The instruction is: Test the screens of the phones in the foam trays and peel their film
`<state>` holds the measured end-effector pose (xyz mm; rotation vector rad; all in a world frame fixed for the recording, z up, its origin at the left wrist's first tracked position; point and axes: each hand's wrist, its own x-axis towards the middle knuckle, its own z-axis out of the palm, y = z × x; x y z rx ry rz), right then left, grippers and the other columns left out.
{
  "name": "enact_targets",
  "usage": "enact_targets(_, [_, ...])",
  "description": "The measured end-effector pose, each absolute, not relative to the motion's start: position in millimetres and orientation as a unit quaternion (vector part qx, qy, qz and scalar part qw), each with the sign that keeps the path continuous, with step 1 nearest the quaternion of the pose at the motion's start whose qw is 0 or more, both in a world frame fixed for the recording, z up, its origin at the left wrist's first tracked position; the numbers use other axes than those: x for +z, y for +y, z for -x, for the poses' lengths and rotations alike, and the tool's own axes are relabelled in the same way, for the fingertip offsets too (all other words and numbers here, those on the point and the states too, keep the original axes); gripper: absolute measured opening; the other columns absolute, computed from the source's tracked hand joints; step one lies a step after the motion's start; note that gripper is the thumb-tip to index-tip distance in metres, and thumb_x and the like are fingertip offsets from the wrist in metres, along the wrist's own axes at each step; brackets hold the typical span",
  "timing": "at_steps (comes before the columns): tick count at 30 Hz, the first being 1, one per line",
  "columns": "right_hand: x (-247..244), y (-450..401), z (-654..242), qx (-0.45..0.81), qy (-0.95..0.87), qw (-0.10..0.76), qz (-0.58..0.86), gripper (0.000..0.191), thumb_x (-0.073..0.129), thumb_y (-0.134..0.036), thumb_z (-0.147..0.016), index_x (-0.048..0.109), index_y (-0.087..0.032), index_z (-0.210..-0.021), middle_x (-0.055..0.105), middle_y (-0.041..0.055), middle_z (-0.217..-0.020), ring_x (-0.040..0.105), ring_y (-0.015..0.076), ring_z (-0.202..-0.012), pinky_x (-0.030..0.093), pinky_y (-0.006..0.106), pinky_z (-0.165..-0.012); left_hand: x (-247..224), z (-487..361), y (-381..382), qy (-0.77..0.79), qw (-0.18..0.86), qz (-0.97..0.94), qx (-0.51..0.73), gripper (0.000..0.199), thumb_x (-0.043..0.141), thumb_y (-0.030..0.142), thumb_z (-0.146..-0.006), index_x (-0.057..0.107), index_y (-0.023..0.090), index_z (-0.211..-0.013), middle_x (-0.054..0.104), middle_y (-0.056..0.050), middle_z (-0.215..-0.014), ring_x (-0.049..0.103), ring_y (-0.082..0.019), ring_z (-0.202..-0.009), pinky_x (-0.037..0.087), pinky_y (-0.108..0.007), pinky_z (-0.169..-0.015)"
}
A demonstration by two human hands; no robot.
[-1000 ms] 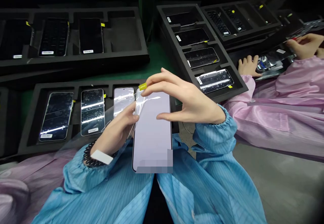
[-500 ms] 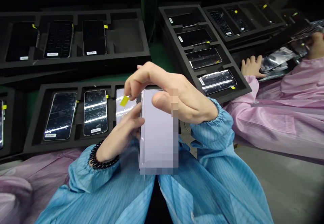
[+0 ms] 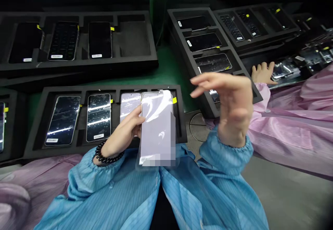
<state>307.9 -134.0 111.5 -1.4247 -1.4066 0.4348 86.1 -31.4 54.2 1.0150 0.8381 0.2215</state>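
A pale lilac phone [image 3: 157, 129] with a glossy film over its face is gripped at its left edge by my left hand [image 3: 125, 129]. Pixelation covers its lower right corner. A yellow tab [image 3: 174, 100] sticks out at its upper right. My right hand [image 3: 231, 98] is raised to the right of the phone, away from it, fingers apart and pointing left, nothing visible in it. Behind the phone, a black tray [image 3: 83, 149] holds two dark phones and a lilac one [image 3: 130, 101], partly covered by my left hand and the held phone.
More black trays with phones stand at the back left [image 3: 78, 65], back right [image 3: 205, 11] and far left [image 3: 15, 150]. On the right, a person's hand [image 3: 262, 73] in a pink sleeve rests beside bagged items [image 3: 284, 71]. Another pink sleeve shows at lower left.
My right hand has moved right, off the phone, and opened. The yellow tab it pinched now shows at the phone's upper right edge. My left hand still holds the phone.
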Motion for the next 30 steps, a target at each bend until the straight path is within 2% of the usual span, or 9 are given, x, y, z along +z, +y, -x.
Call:
enact_targets(2, [93.9,-158.0,-314.7,0.149,-0.539,0.584,0.589,0.046,0.042,-0.069,-0.096,0.065,-0.032,-0.111,0.069,0.0052,-0.11,0.069,0.0295,-0.102,0.055,0.053,-0.1,46.5,-91.4,-23.0,0.404,0.772,-0.48,0.105,0.064,0.058,0.042,-0.079,0.05,0.019,-0.139,0.063,0.0,-0.082,0.056,-0.012,-0.063,0.047,-0.019,-0.05])
enact_targets(5, [67.2,-187.3,-317.3,0.189,-0.49,0.574,0.628,0.042,0.04,-0.063,-0.099,0.062,-0.031,-0.115,0.07,0.0063,-0.111,0.068,0.0291,-0.098,0.053,0.054,-0.096,31.7,-104.9,-15.0,0.422,0.751,-0.5,0.084,0.066,0.055,0.041,-0.078,0.047,0.018,-0.139,0.063,-0.001,-0.082,0.059,-0.012,-0.063,0.048,-0.02,-0.049])
enact_targets(15, [20.4,-205.1,-307.5,0.291,-0.494,0.5,0.649,0.041,0.035,-0.052,-0.105,0.059,-0.025,-0.122,0.071,0.0067,-0.112,0.067,0.0218,-0.096,0.054,0.04,-0.091,12.9,-137.4,-20.4,0.406,0.701,-0.585,0.041,0.058,0.048,0.038,-0.087,0.046,0.018,-0.141,0.069,-0.008,-0.109,0.067,-0.016,-0.084,0.059,-0.03,-0.073])
enact_targets(17, [20.5,-200.7,-308.4,0.285,-0.503,0.492,0.65,0.038,0.036,-0.049,-0.105,0.059,-0.024,-0.122,0.071,0.0069,-0.111,0.067,0.0214,-0.097,0.053,0.04,-0.092,22.0,-121.6,-11.9,0.422,0.613,-0.658,0.11,0.053,0.04,0.041,-0.094,0.048,0.019,-0.141,0.067,-0.01,-0.119,0.067,-0.019,-0.096,0.058,-0.035,-0.085])
enact_targets(20, [20.7,-192.0,-308.3,0.284,-0.519,0.477,0.65,0.035,0.038,-0.046,-0.105,0.059,-0.023,-0.121,0.071,0.007,-0.11,0.067,0.021,-0.098,0.053,0.039,-0.092,29.5,-90.9,12.8,0.442,0.358,-0.804,0.176,0.044,0.033,0.04,-0.098,0.063,0.02,-0.125,0.067,-0.01,-0.117,0.061,-0.024,-0.108,0.049,-0.043,-0.1])
enact_targets(22, [19.8,-184.7,-305.6,0.289,-0.532,0.467,0.644,0.033,0.038,-0.044,-0.106,0.058,-0.023,-0.122,0.071,0.0066,-0.109,0.067,0.0202,-0.098,0.053,0.038,-0.092,25.4,-74.6,32.4,0.427,0.216,-0.866,0.146,0.041,0.035,0.038,-0.097,0.07,0.021,-0.11,0.066,-0.011,-0.109,0.056,-0.028,-0.108,0.046,-0.045,-0.098])
enact_targets(24, [18.9,-176.0,-300.8,0.294,-0.55,0.455,0.635,0.032,0.038,-0.043,-0.106,0.058,-0.023,-0.122,0.071,0.0064,-0.109,0.067,0.0197,-0.098,0.053,0.037,-0.092,15.2,-66.6,49.1,0.398,0.156,-0.898,0.104,0.041,0.035,0.036,-0.095,0.072,0.021,-0.104,0.063,-0.013,-0.106,0.052,-0.03,-0.105,0.045,-0.046,-0.091])
enact_targets(27, [19.6,-163.1,-291.8,0.293,-0.584,0.436,0.619,0.029,0.039,-0.039,-0.106,0.058,-0.023,-0.12,0.071,0.0059,-0.108,0.067,0.0191,-0.099,0.053,0.037,-0.093,0.0,-68.9,62.6,0.381,0.166,-0.905,0.087,0.037,0.038,0.037,-0.093,0.071,0.019,-0.095,0.06,-0.015,-0.105,0.049,-0.032,-0.102,0.042,-0.049,-0.09])
enact_targets(30, [22.4,-154.3,-284.9,0.283,-0.612,0.42,0.607,0.026,0.039,-0.035,-0.106,0.058,-0.024,-0.119,0.071,0.0049,-0.106,0.067,0.0188,-0.099,0.053,0.037,-0.092,-3.5,-75.6,65.1,0.409,0.257,-0.866,0.132,0.03,0.047,0.041,-0.089,0.066,0.019,-0.082,0.059,-0.015,-0.103,0.046,-0.032,-0.105,0.037,-0.05,-0.096])
